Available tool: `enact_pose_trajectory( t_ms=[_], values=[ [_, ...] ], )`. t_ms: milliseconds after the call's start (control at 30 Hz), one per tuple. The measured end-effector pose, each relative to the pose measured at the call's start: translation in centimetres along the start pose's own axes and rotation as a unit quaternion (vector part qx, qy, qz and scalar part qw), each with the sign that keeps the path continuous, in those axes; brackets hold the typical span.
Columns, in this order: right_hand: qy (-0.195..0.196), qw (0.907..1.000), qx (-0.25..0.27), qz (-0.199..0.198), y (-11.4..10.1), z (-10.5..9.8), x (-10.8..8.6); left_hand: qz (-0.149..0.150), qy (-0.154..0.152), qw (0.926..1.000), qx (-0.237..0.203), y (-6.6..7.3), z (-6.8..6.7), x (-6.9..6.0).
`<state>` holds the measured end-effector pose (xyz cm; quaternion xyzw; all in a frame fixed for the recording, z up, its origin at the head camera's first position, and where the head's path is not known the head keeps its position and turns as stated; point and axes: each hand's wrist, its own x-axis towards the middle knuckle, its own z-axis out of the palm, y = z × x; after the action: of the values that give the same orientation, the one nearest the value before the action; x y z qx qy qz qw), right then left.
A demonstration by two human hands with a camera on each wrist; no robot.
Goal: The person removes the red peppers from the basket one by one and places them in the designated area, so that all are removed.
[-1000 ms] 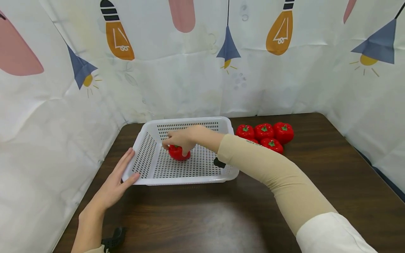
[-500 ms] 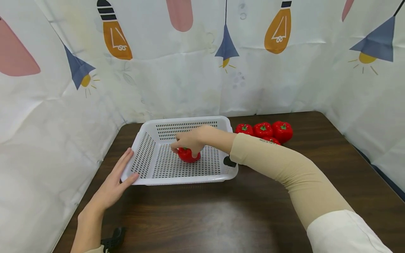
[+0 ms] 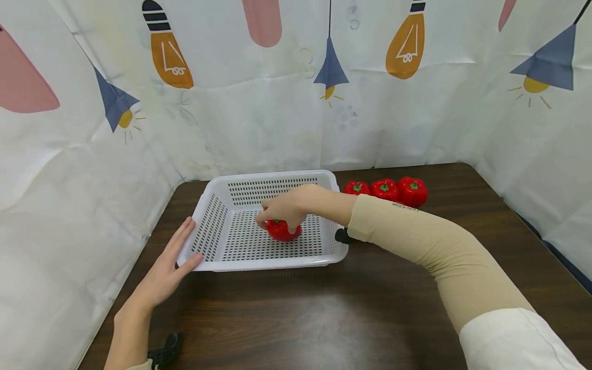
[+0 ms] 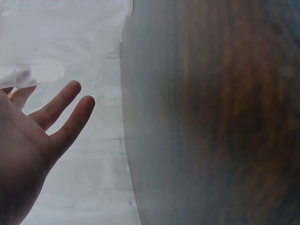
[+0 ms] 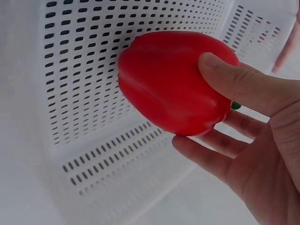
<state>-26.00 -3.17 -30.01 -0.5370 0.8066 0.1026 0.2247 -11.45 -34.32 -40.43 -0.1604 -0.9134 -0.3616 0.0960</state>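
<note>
Inside a white perforated basket point(image 3: 259, 265), my right hand point(image 3: 289, 205) grips a red bell pepper point(image 3: 283, 232). The right wrist view shows the thumb on one side of the pepper point(image 5: 173, 82) and the fingers on the other, with a bit of green stem by the palm. Whether the pepper touches the basket floor I cannot tell. My left hand point(image 3: 162, 270) rests on the basket's near left corner, its fingers straight along the outer side and its thumb on the rim. In the left wrist view, the left hand point(image 4: 33, 131) has its fingers spread beside the basket.
Several more red bell peppers point(image 3: 384, 189) sit on the table right of the basket, partly hidden by the right sleeve point(image 3: 430, 246). The dark wooden table point(image 3: 259, 318) stretches in front. A white printed curtain point(image 3: 259, 128) hangs behind and at the sides.
My right hand has moved rightward and slightly nearer with the bell pepper, from the basket's middle toward its right half. My left hand stays at the basket's corner.
</note>
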Motion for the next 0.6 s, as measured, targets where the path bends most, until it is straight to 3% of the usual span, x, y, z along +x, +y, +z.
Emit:
enact_pose_trajectory(
  t_ms=[367,600],
  values=[
    [0.037,0.9991,0.0,-0.019,0.8,0.1,-2.9,0.005,-0.004,0.9999,-0.009,0.1,0.1,0.0],
    [0.08,0.995,0.054,-0.027,1.6,0.0,-5.7,0.009,-0.001,1.0,-0.004,0.1,0.1,0.0]
  ],
)
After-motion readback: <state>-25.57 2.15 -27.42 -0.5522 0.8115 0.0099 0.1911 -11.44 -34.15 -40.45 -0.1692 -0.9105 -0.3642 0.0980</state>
